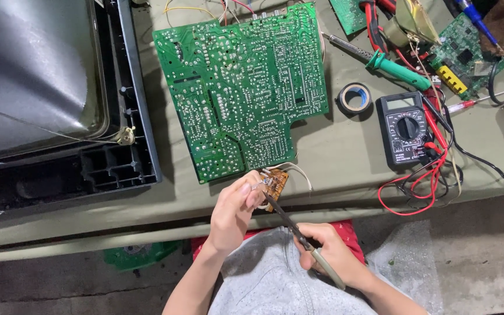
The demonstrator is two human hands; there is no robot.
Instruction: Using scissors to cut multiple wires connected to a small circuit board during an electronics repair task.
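- Our left hand [233, 211] pinches a thin solder wire [256, 185] between thumb and fingers, its end at the small brown board [275, 180].
- Our right hand [329, 255] is closed around a soldering iron [298, 234], its dark tip against that same board.
- The brown board sits at the table [339, 157] edge, touching the lower corner of the big green board [244, 86].
- To the right lie a tape roll [354, 97], a black multimeter [404, 129] with red leads, and a green-handled iron [393, 66].
- A dark monitor shell [59, 99] fills the left.
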